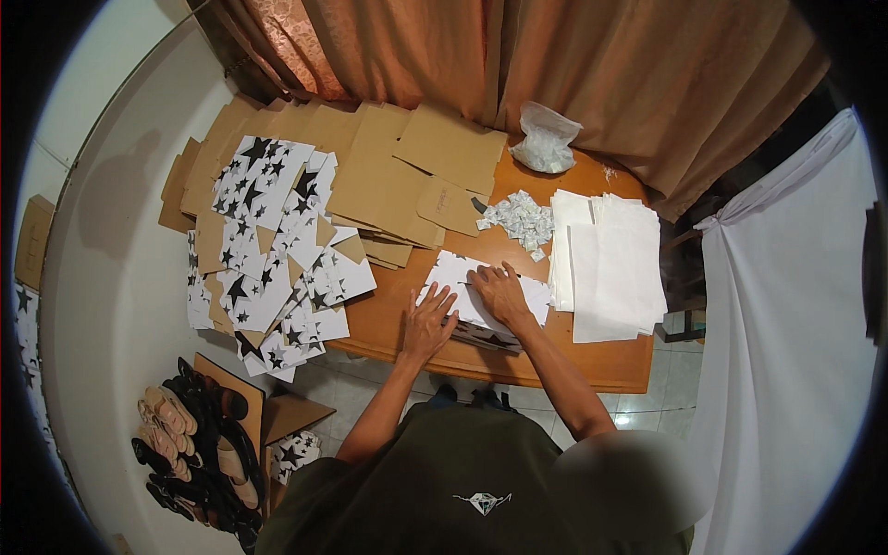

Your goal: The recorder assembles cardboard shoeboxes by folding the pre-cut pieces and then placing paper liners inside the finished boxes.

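A white cardboard box (530,292) with black stars sits near the front edge of the wooden table, its lid lying over the top. My left hand (428,324) rests on the box's left end, fingers spread flat. Across the middle of the lid lies my right hand (499,294), its fingers bent but apart, pressing on the white surface. Neither hand appears to grip anything. Black stars show on the near side wall below the lid, partly in shadow.
Flat star-printed cartons (268,264) and brown cardboard blanks (370,176) cover the table's left and back. Small white packets (523,220), a clear plastic bag (544,141) and white paper sheets (606,268) lie rightward. Shoes (203,444) are piled lower left.
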`<control>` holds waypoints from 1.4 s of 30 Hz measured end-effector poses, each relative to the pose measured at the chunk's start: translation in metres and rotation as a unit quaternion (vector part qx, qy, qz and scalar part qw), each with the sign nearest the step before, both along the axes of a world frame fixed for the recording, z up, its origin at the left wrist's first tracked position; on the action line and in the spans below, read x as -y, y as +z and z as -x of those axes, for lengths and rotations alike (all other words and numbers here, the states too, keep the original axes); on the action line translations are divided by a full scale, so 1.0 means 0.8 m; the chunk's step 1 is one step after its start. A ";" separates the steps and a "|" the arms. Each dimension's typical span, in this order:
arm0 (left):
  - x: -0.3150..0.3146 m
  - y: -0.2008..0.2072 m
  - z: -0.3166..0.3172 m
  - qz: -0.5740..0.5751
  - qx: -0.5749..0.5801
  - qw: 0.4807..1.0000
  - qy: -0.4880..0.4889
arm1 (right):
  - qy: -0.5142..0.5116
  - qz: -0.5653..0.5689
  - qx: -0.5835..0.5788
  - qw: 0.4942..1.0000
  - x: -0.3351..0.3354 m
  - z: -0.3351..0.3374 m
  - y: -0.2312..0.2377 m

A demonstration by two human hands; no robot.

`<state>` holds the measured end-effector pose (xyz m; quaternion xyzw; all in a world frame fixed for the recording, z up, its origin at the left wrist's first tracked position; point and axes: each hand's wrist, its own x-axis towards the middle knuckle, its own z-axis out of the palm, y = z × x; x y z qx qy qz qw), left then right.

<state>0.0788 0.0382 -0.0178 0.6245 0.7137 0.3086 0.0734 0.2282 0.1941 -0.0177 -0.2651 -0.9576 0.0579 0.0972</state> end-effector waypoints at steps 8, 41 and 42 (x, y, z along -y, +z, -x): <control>-0.001 -0.001 -0.010 0.013 -0.016 1.000 -0.001 | -0.019 0.083 -0.038 0.996 0.007 0.003 0.004; -0.066 0.165 -0.002 -0.164 0.265 0.946 0.090 | -0.236 0.393 -0.594 0.661 -0.023 -0.160 0.107; -0.066 0.162 -0.001 -0.171 0.284 0.938 0.099 | -0.241 0.408 -0.642 0.603 -0.021 -0.156 0.110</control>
